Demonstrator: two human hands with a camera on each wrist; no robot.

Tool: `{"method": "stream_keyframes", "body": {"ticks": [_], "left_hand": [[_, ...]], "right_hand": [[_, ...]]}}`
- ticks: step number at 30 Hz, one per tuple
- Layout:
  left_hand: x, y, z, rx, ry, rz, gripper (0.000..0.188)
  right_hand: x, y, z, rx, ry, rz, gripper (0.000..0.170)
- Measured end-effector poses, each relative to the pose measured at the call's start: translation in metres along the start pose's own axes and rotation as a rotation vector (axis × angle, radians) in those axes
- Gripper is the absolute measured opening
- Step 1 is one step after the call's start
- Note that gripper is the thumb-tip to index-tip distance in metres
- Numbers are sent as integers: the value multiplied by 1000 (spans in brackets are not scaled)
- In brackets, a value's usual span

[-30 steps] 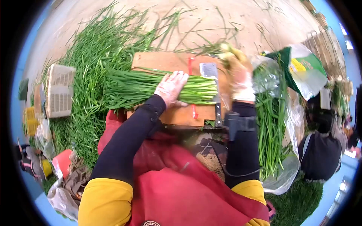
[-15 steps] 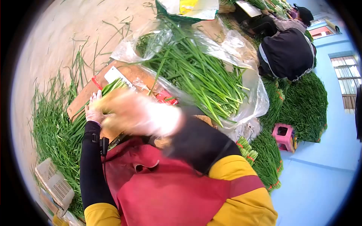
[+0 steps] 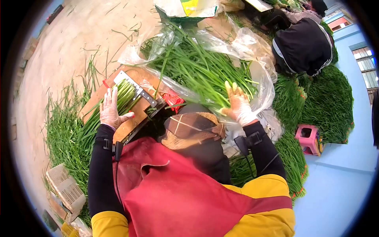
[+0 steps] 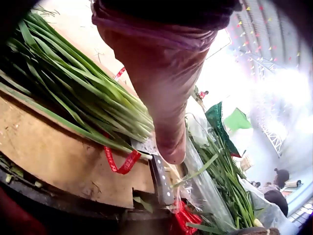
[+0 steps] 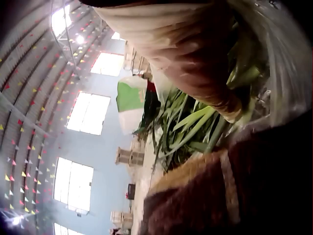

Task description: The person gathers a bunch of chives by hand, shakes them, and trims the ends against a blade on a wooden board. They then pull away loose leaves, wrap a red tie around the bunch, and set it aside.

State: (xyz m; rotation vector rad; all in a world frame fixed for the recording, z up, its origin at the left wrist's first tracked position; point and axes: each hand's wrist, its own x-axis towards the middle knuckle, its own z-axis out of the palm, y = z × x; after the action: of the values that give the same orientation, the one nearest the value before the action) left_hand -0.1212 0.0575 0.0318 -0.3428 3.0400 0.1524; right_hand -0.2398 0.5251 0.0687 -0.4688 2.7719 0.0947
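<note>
In the head view my gloved left hand point(image 3: 111, 110) rests with spread fingers on a bundle of green stalks point(image 3: 125, 93) lying on a wooden board point(image 3: 130, 125). A cleaver point(image 3: 148, 98) lies on the board past the stalks' pale ends; its black handle point(image 4: 162, 180) shows beneath my left hand point(image 4: 166, 88) in the left wrist view. My gloved right hand point(image 3: 238, 103), fingers spread, touches loose stalks point(image 3: 197, 71) on a clear plastic sheet point(image 3: 263, 89). In the right wrist view the tips of the right hand point(image 5: 195, 63) are partly hidden among leaves.
Red ribbon point(image 3: 173, 101) lies between the board and the plastic. More greens are heaped at the left point(image 3: 63, 134) and right point(image 3: 329, 102). A pink stool point(image 3: 308, 139), a pale crate point(image 3: 66, 186) and a person in black point(image 3: 302, 47) are around. A green and white bag point(image 3: 185, 11) stands beyond.
The head view has turned toward the right. My right hand has moved from beside the board, across its near side, to the loose stalks on the plastic. My left hand stays on the bundle.
</note>
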Motion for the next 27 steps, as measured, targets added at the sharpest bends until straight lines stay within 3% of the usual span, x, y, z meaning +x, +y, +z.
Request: {"method": "stream_keyframes", "body": {"ticks": [1, 2, 4, 6, 8, 10, 11, 12, 15, 24, 26, 27], "left_hand": [[-3, 3, 1, 1, 9, 11, 131], [-4, 3, 1, 10, 8, 8, 131], [-6, 4, 1, -86, -11, 48, 130], [-9, 9, -5, -86, -3, 63, 128], [-12, 14, -9, -56, -7, 101, 124], [-13, 17, -7, -79, 0, 125, 123], [-14, 19, -5, -104, 6, 151, 122], [-14, 21, -3, -105, 2, 150, 122], [-15, 35, -4, -219, 4, 246, 114], [-15, 57, 8, -323, -97, 251, 106], [-18, 66, -1, -343, -195, 194, 107], [-20, 67, -2, -349, -209, 199, 107]], "right_hand": [[10, 10, 6, 84, 36, 10, 103], [13, 9, -5, 76, 78, 86, 88], [34, 32, -9, 302, -22, 183, 77], [44, 47, -8, 156, 133, 140, 71], [44, 50, -7, 55, 187, 154, 80], [51, 55, 4, 320, 57, 94, 88], [51, 58, 10, 437, -58, 35, 104], [48, 61, 16, 438, -61, 36, 104], [29, 43, 15, 326, -56, 46, 128], [12, 5, -7, 217, -139, 47, 122], [12, 2, -15, 111, -170, 50, 116], [25, 22, 4, 252, -49, -22, 107]]}}
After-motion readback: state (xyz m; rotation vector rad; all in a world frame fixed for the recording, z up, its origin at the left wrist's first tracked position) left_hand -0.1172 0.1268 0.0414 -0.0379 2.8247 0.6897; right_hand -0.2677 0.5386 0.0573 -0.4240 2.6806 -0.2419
